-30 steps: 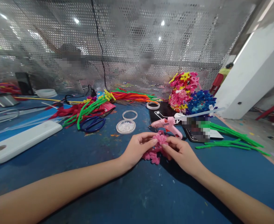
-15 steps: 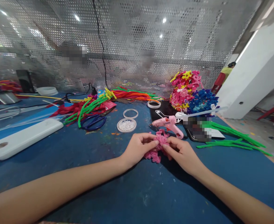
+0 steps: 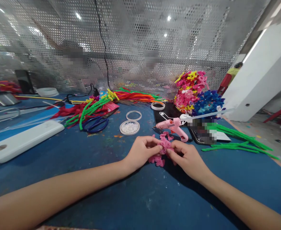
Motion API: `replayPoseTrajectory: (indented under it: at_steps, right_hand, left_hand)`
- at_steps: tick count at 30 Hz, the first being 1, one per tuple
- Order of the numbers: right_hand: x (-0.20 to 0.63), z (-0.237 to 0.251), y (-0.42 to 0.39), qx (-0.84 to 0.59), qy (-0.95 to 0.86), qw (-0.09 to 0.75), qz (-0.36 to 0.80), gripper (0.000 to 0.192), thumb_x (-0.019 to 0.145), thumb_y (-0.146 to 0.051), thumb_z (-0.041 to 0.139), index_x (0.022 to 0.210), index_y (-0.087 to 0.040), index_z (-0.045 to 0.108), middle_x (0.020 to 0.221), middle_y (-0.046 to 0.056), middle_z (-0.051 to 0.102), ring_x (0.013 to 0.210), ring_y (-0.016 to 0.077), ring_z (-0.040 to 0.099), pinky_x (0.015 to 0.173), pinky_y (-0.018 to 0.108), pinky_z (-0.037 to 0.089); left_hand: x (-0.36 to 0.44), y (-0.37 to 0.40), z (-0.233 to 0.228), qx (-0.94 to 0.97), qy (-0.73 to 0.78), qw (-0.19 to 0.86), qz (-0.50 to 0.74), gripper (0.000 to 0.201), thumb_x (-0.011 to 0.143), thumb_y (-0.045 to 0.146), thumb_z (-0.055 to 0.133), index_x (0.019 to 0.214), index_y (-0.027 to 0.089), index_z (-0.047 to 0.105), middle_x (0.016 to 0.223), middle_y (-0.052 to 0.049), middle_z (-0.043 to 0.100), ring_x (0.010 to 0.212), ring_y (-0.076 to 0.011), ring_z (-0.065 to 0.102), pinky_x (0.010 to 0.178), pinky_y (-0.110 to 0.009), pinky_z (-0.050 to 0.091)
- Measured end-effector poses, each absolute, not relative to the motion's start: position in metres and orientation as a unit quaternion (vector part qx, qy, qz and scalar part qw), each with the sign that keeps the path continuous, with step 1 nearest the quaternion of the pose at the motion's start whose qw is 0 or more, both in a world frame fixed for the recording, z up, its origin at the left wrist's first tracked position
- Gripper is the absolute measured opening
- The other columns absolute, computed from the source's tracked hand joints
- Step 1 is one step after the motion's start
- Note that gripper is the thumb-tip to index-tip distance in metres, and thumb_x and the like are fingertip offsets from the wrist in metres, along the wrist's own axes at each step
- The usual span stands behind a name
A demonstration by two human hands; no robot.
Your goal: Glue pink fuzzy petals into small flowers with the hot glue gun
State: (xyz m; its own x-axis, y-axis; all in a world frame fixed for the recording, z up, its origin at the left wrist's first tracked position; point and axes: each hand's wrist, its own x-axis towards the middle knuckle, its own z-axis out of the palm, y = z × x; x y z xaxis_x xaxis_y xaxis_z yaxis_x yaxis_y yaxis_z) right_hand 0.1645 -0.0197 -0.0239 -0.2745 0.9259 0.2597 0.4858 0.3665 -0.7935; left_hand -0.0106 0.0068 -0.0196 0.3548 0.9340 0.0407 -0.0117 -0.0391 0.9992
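Both hands on pink fuzzy flower, middle of counter

From my end: left hand (image 3: 139, 153) and right hand (image 3: 189, 156) close together, thumbs and fingers pinching one pink flower (image 3: 165, 145) from either side. Flower sits between the fingertips, just above the counter (image 3: 140, 201). More pink petals (image 3: 157, 160) directly below it, nearer me; pink loops (image 3: 168, 136) just past it. Can't tell if these join the held flower.

Writing: I see small marks on the pink glue gun (image 3: 171, 125), too tiny to read. Pink packet (image 3: 111, 107) at back left, print illegible to me. Black handheld device (image 3: 197, 138) right of the gun, partly pixelated.

Glue gun lies just beyond the hands, nozzle pointing left. Round dish (image 3: 129, 134) of white beads (image 3: 129, 127) is past the left hand, pale ring (image 3: 133, 115) just behind. Blue-handled scissors (image 3: 96, 127) further left. Green fuzzy stems (image 3: 238, 146) right; blue flowers (image 3: 208, 103) behind the gun, beside a multicoloured flower bunch (image 3: 188, 92).
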Motion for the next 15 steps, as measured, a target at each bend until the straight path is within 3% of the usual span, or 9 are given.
replayPoseTrajectory:
  at_steps: [8,15]
  right_hand:
    - [0.1658,-0.0221,-0.0194,-0.474,-0.742,0.376,0.289,0.021,0.087,-0.032,0.049,0.074,-0.02,0.059,0.054,-0.005,0.053,0.048,0.0102,0.046,0.048,0.022,0.034]
    - [0.1687,-0.0222,-0.0207,-0.495,-0.763,0.352,0.222,0.021,0.086,-0.032,0.053,0.072,-0.019,0.063,0.051,-0.005,0.053,0.048,0.0103,0.045,0.048,0.022,0.032]
  left_hand:
    - [-0.0092,0.0033,-0.0208,0.574,0.345,0.615,0.415,0.025,0.071,0.026,0.07,0.094,0.017,0.069,0.086,-0.004,0.072,0.077,-0.0173,0.067,0.076,-0.029,0.053]
    - [-0.0108,0.0046,-0.0239,0.631,0.35,0.57,0.393,0.019,0.076,0.03,0.067,0.088,0.016,0.071,0.082,-0.003,0.07,0.072,-0.0153,0.065,0.068,-0.024,0.052]
